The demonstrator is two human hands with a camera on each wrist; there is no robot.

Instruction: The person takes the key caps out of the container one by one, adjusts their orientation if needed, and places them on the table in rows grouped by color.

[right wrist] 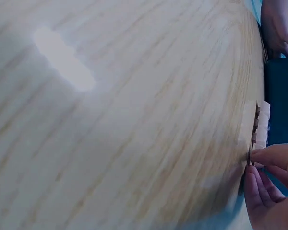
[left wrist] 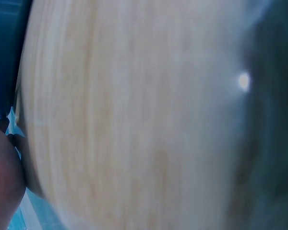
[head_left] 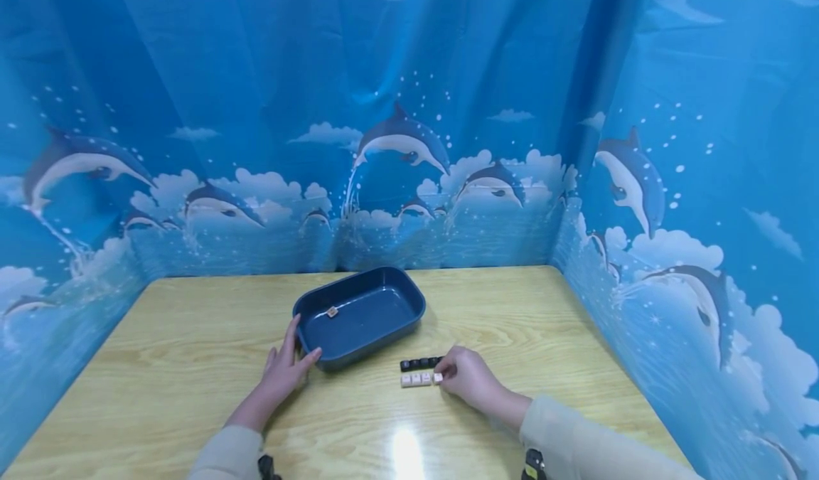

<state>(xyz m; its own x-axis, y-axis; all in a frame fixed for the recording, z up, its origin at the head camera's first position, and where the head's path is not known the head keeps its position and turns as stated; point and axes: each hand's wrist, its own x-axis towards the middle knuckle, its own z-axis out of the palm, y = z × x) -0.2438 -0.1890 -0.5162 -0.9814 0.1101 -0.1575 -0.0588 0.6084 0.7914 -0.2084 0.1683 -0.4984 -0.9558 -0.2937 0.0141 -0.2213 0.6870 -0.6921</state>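
Observation:
My right hand pinches a white keycap between thumb and fingers at the right end of a short row of white keycaps. Just behind that row lies a row of black keycaps, its right end partly covered by my fingers. The right wrist view shows the pinching hand low at the right, beside the white keycaps. My left hand has its fingers spread against the near left corner of a dark blue tray. One small pale keycap sits inside the tray.
A wood-grain table carries everything, with a bright light reflection near its front. A blue curtain printed with dolphins encloses the table's back and sides. In the left wrist view, tabletop fills most of the picture.

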